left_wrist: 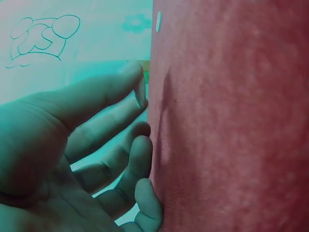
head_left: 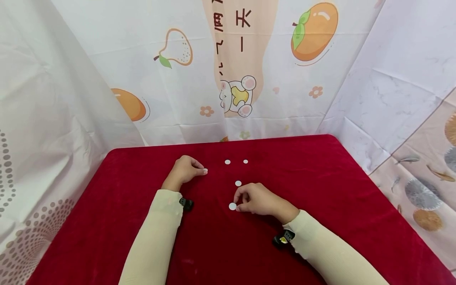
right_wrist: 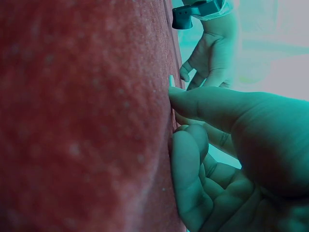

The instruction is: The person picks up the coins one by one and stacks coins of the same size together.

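Observation:
My left hand (head_left: pixel 184 171) is at the left of the red cloth and pinches a small white disc (head_left: pixel 206 170) between thumb and index finger. In the left wrist view that white disc (left_wrist: pixel 140 93) stands edge-on at the fingertips, just off the cloth. Nearer the front, my right hand (head_left: pixel 261 200) has thumb and index finger at the right edge of a larger white disc (head_left: pixel 232 206), pinching it low at the cloth. The thumb hides most of this white disc (right_wrist: pixel 171 80) in the right wrist view; the other fingers curl inward.
Behind the right hand lies a white disc (head_left: pixel 238 183). Farther back are another white disc (head_left: pixel 227 162) and a smaller white disc (head_left: pixel 245 161). Red cloth (head_left: pixel 221 249) covers the table, with a printed curtain (head_left: pixel 142 79) behind its back edge.

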Demonstrator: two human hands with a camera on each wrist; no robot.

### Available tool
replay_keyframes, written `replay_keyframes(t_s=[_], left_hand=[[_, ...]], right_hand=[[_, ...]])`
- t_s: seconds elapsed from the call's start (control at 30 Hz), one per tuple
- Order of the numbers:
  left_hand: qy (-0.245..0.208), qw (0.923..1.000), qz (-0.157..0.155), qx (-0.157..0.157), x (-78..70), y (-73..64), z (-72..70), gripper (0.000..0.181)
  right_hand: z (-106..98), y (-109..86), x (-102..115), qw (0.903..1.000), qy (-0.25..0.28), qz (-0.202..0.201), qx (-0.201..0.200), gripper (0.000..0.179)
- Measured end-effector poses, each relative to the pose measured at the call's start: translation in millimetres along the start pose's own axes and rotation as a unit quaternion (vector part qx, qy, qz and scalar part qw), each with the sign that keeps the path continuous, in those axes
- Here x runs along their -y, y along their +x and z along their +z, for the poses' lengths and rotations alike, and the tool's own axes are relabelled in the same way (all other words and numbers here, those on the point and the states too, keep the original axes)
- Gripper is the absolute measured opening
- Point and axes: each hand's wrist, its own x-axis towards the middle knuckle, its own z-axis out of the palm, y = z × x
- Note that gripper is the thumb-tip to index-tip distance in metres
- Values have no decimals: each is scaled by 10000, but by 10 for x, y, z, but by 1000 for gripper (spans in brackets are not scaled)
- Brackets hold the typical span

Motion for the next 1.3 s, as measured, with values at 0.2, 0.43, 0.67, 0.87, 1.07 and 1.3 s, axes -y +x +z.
replay_keyframes(t_s=[0.2, 0.43, 0.67, 0.87, 1.07, 1.3], left_hand=[[-39, 9994, 306, -177, -71, -45, -18, 25], [140, 9985, 504, -188, -195, -138, 40, 21], [294, 9971, 692, -128, -334, -291, 80, 17], [177, 9953, 952, -63, -439, -415, 119, 16], [171, 9944, 1041, 30, -477, -523, 183, 15], [131, 9915, 1294, 75, -558, -588, 230, 13]], right_hand=[[-10, 7, 16, 10000, -34, -87, -10, 12], [3, -1, 1, 10000, 45, -14, 44, 12], [10, 10, -9, 10000, 21, -22, 34, 11], [-7, 5, -6, 10000, -31, -41, 25, 12], [-7, 2, -8, 10000, 14, 14, 75, 10], [-10, 0, -28, 10000, -27, -50, 6, 11]])
